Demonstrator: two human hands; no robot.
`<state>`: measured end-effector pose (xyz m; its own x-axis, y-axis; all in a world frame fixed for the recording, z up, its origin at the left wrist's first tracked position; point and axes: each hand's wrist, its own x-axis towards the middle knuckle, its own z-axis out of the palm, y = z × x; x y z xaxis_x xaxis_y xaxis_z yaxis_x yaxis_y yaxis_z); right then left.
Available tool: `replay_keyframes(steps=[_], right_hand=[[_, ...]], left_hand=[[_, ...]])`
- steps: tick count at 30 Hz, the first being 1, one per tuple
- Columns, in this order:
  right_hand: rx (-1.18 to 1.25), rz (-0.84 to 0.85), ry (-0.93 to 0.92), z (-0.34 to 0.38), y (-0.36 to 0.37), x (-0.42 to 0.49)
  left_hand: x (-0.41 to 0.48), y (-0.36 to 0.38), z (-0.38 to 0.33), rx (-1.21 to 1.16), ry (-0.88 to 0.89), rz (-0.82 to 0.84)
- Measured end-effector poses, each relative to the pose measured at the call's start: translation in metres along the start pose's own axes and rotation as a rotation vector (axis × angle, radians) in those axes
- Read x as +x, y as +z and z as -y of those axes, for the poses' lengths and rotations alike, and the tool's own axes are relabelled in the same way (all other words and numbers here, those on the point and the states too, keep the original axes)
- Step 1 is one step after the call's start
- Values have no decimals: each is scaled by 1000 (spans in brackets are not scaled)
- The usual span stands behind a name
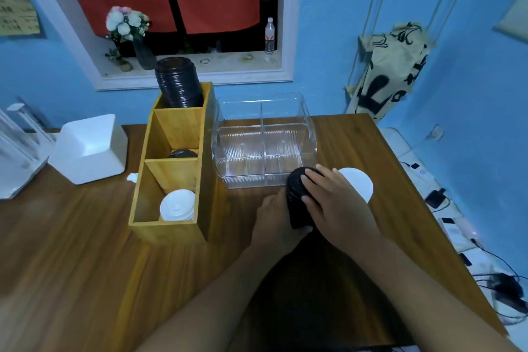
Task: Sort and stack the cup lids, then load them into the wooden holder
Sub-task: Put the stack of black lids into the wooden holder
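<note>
**Two hands on a black lid stack**

Both hands held one black lid stack (pixel 294 206) just above the table (pixel 71 237), right in front of the clear box (pixel 265 146). The left hand (pixel 273 218) was under it & at its near end, thumb curled round the bottom. The right hand (pixel 337 203) lay over the top, fingers bent down on the lids. Both hands looked clamped on the stack, tho the left fingers were mostly hidden.

Some white lids (pixel 360 183) sat on the table just behind the right hand.

The wooden holder (pixel 168 230) stood to the left w/ 3 slots. The far slot held a tall black stack (pixel 178 84) that stuck out over the top. The middle slot had a dark lid (pixel 183 154) low down. The near slot had a white lid pile (pixel 177 206).

A white box (pixel 88 148) stood further left, apart from the holder.
</note>
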<state>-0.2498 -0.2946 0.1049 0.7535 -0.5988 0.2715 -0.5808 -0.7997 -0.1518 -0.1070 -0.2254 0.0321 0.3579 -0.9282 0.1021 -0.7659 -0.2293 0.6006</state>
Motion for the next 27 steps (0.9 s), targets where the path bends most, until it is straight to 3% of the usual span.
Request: replay_keyframes(steps=[12,17,22,27], right_hand=[[75,-12,-95,6,-1,-6],[223,-147,-256,47,-34,15],[221,-196,-411,96,-69,68],[244,-198,-409,132,-60,146]], left_hand=[[-26,-19,-3,-56,45,-51],[-54,-77,-1,-52,21,-193],[-50,-158,13,22,-27,-357],[-1,-221,48,18,-140,-418]])
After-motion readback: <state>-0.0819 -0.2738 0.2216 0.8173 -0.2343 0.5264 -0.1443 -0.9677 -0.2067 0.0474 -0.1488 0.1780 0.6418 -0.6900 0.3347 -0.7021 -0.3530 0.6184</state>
